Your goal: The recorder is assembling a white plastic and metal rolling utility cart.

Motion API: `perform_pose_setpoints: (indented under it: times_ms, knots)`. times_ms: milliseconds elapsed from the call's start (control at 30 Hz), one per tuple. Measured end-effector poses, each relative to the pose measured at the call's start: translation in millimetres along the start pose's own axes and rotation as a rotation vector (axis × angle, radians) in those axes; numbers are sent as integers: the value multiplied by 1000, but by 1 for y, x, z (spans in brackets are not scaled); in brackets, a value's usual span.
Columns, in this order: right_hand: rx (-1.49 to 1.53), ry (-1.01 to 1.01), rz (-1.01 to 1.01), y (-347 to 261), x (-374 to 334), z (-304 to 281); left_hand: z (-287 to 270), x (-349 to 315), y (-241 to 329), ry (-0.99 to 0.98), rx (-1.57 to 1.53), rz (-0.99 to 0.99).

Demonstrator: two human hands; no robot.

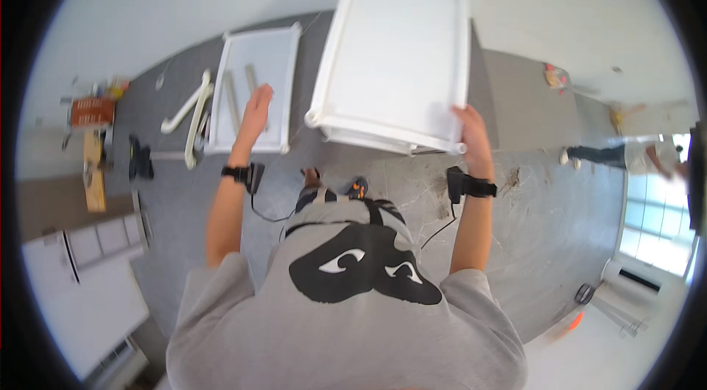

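Note:
A large white rectangular plastic tray (pixel 398 51) with a raised rim and rounded corners stands in front of me, right of the middle. Another white edge shows under its near side. My right hand (pixel 473 136) grips its near right corner, fingers over the rim. To the left lies a smaller-looking white tray (pixel 274 47) holding a grey-beige bar (pixel 231 95) and a second such bar (pixel 251 77). My left hand (pixel 255 111) hovers over or beside that second bar, fingers stretched out and nothing visibly held; whether it touches the bar cannot be told.
Two white bent tubes, one (pixel 185 106) and another (pixel 197 128), lie left of the smaller tray on the dark grey table (pixel 166 88). A small reddish package (pixel 554 77) sits on the right. Another person (pixel 641 157) stands far right. An orange-brown box (pixel 93 111) is far left.

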State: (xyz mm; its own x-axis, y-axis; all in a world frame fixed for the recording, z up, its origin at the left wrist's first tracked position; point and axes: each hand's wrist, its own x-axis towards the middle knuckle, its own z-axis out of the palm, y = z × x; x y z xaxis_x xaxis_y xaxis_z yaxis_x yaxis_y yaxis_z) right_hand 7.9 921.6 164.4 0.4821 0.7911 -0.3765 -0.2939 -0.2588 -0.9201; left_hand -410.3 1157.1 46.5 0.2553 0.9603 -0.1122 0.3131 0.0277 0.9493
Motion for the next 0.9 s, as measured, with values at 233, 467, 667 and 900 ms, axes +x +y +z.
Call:
perform_pose_setpoints:
  times_ms: [233, 467, 667, 900]
  knots:
    - [-201, 71, -296, 48, -36, 21, 48, -47, 145, -500, -295, -76]
    - [-169, 122, -461, 83, -86, 17, 58, -108, 93, -371, -166, 223]
    - [-622, 147, -494, 137, -38, -19, 92, -103, 42, -348, 215, 225]
    - [187, 103, -256, 55, -64, -85, 114, -107, 17, -194, 277, 164]
